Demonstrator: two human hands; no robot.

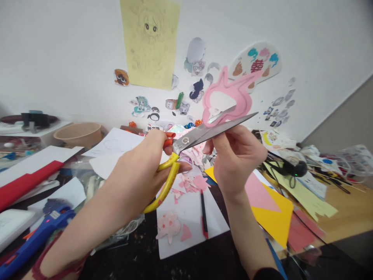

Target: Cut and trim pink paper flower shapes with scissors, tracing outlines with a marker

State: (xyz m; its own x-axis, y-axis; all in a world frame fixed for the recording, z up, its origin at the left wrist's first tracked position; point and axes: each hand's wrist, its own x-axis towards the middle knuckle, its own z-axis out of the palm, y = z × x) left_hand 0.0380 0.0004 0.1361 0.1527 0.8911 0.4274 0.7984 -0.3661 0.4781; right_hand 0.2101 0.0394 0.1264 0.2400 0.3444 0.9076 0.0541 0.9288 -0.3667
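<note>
Yellow-handled scissors are gripped in my left hand, their blades pointing up to the right. One blade passes through the opening of a pink paper cutout with pointed spikes along its top; the other lies across its lower edge. My right hand pinches the cutout from below, its fingertips partly hidden behind the lower blade. On the white paper beneath lie a pale pink star-like piece, pink scraps and a black and red pen.
A blue glue gun lies at the lower left, with a tan bowl farther back. Yellow card and pink paper are at the right, near a black cable and several clutter items. Drawings and stickers cover the wall.
</note>
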